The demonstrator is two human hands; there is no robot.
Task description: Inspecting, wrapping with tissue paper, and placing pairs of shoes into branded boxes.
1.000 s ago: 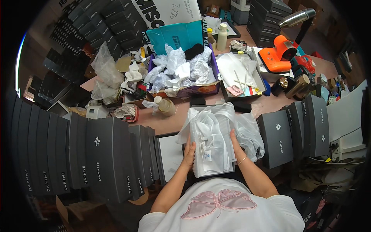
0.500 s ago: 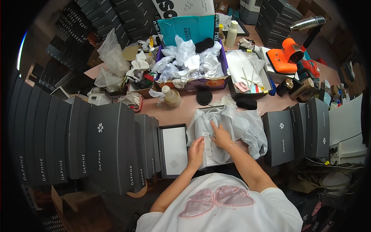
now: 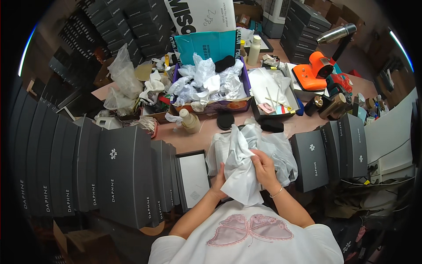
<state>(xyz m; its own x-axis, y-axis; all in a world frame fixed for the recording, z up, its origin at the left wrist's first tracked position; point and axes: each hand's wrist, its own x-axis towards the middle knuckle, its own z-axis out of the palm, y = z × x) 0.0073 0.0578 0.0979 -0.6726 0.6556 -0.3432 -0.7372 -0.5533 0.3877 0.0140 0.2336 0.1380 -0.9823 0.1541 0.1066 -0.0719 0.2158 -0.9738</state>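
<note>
A bunched white cloth [image 3: 241,165] hangs in front of my chest, its lower end spread toward my shirt. My right hand [image 3: 266,169] is closed on its right side, fingers and thumb gathering the folds. On the other side my left hand [image 3: 217,182] grips the cloth's left edge, with its fingertips partly hidden. Beneath and behind the cloth lies an open box lined with thin translucent wrapping paper [image 3: 281,160], which spills out to the right. What lies inside that box is covered. A shallow dark tray with a white bottom [image 3: 192,176] stands left of my left hand.
Dark shoe boxes [image 3: 121,176] stand in a row at left, more boxes [image 3: 311,158] at right. Behind are a cream bottle [image 3: 190,121], a round black tin [image 3: 225,120], a purple carton of crumpled paper [image 3: 211,107], a tray of sticks [image 3: 274,116] and an orange device [image 3: 313,72].
The white cloth is now lifted and bunched between my hands. Earlier, my hands were over the lined box, where a small white label showed. The whole view has shifted slightly.
</note>
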